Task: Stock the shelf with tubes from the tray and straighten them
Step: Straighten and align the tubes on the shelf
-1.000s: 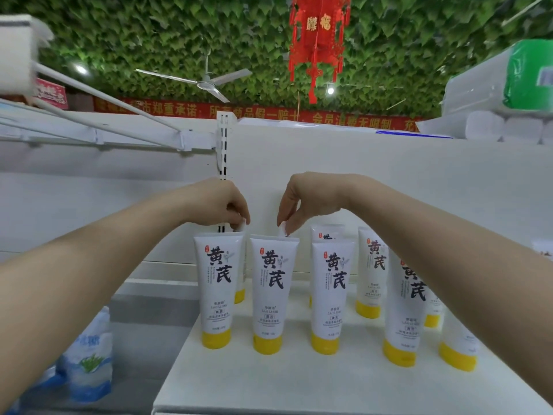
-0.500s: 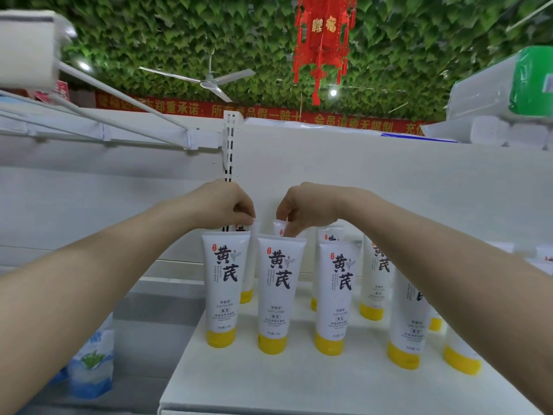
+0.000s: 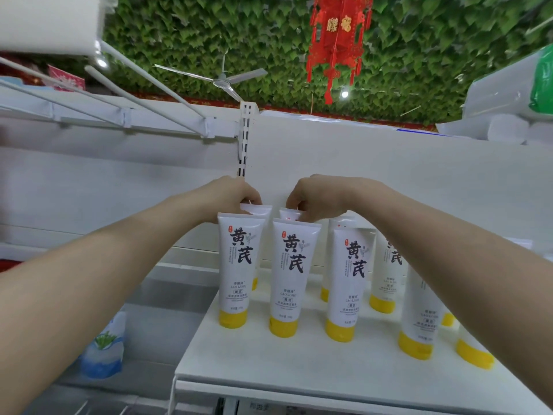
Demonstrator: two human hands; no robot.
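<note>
Several white tubes with yellow caps stand cap-down on the white shelf [image 3: 299, 363]. The front row holds a left tube [image 3: 238, 271], a middle tube [image 3: 288, 280] and a right tube [image 3: 347, 286]. Behind them stand two back-row tubes. My left hand [image 3: 230, 194] pinches the top of the back-left tube [image 3: 257, 210]. My right hand [image 3: 317, 197] pinches the top of the back-middle tube [image 3: 288, 214]. Both back tubes are mostly hidden by the front row. More tubes [image 3: 419, 310] stand under my right forearm. No tray is in view.
The white back panel [image 3: 389, 181] rises behind the tubes, with a slotted upright [image 3: 246, 136] at its left edge. A blue and white pouch [image 3: 103, 348] sits on the lower shelf at left. Wrapped paper rolls [image 3: 508, 97] lie at the upper right.
Both hands have dropped slightly toward the back-row tube tops and stayed pinched on them. The camera has moved closer and tilted, so the tubes appear lower in view.
</note>
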